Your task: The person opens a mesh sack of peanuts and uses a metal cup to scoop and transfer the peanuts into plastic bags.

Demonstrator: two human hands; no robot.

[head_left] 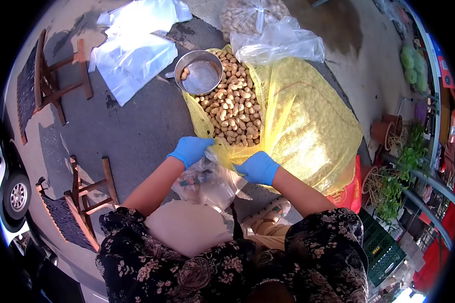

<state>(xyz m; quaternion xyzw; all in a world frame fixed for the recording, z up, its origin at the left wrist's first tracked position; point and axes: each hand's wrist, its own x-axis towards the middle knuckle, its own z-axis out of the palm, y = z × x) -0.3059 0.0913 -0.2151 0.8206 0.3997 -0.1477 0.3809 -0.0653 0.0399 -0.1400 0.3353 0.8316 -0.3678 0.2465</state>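
Note:
Both my hands wear blue gloves and grip the near edge of a yellow mesh sack (313, 116). My left hand (191, 151) is closed on the rim at the sack's near left corner. My right hand (258, 168) holds the edge a little to the right, its fingers wrapped round the mesh. Unshelled peanuts (235, 108) fill the sack's open mouth between and beyond my hands. A metal pot (202, 76) with a few peanuts inside rests at the far left of the mouth. Below my hands lies a clear plastic bag (205, 184).
White plastic bags (134, 55) lie on the ground at the upper left. A tied clear bag of peanuts (237, 17) stands beyond the sack. Wooden folding stools (86, 194) are on the left. Plant pots (383, 132) and a green crate (381, 250) are on the right.

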